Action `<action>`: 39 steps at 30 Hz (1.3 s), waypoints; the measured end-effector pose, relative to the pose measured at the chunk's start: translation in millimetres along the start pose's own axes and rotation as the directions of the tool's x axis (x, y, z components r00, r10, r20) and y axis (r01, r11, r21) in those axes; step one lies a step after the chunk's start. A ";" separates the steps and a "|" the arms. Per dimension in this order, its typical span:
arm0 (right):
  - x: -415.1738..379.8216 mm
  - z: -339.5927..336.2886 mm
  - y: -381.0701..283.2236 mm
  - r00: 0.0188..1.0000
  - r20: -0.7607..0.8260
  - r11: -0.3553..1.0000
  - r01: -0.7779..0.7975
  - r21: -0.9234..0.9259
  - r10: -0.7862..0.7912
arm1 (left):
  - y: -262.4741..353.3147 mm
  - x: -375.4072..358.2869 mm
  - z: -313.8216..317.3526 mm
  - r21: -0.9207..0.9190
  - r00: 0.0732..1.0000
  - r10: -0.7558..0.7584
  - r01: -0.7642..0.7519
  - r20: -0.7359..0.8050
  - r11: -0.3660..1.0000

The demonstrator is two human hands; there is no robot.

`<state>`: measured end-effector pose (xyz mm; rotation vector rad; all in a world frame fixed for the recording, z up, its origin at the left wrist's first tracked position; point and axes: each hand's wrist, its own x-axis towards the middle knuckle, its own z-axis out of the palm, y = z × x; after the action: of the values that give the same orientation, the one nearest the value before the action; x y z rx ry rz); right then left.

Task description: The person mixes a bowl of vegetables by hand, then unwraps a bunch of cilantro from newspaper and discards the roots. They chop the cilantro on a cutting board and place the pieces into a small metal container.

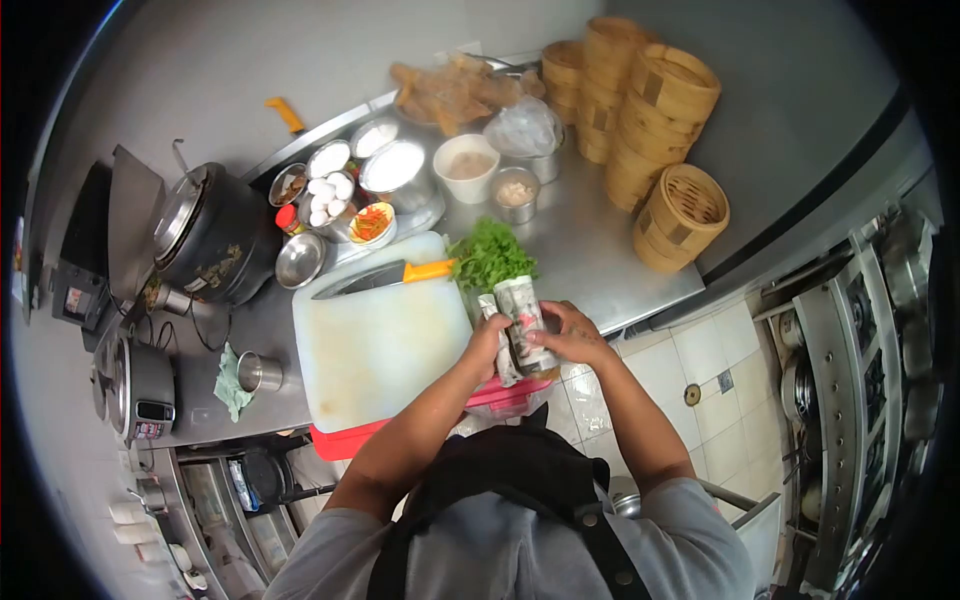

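White plastic cutting board (385, 345) on a steel desk (590, 270), seen from above; a bare knife (365, 282) lies across it, yellow handle by leafy greens (493, 255), so a wrist brushing over could be cut. Next, near the front edge, the left hand (483, 352) has its grip closed around a slim paper-wrapped roll (507, 368); the right hand (572, 335) has its grip around a thicker wrapped roll (521, 303) beside it. Slack paper could let either slide out and drop. Farther right, tall stacks of bamboo steamers (648, 135) could topple if bumped. For writing: a grey cooker (128, 385) has a front label too small to read; a black pot (215, 245) shows a floral pattern; both rolls carry dark, blurred print, the thicker with reddish marks. No brand is legible.
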<state>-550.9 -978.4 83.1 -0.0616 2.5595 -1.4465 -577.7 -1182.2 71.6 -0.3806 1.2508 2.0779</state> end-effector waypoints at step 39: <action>29.3 -75.9 61.3 0.984 -0.115 0.969 -0.107 0.224 0.136 | 17.6 29.4 46.2 0.841 0.885 0.335 0.104 -0.322 0.532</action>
<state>-590.5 -886.5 64.4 0.2256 2.4344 -1.7222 -606.9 -1136.3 90.0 -0.3151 2.4573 1.2165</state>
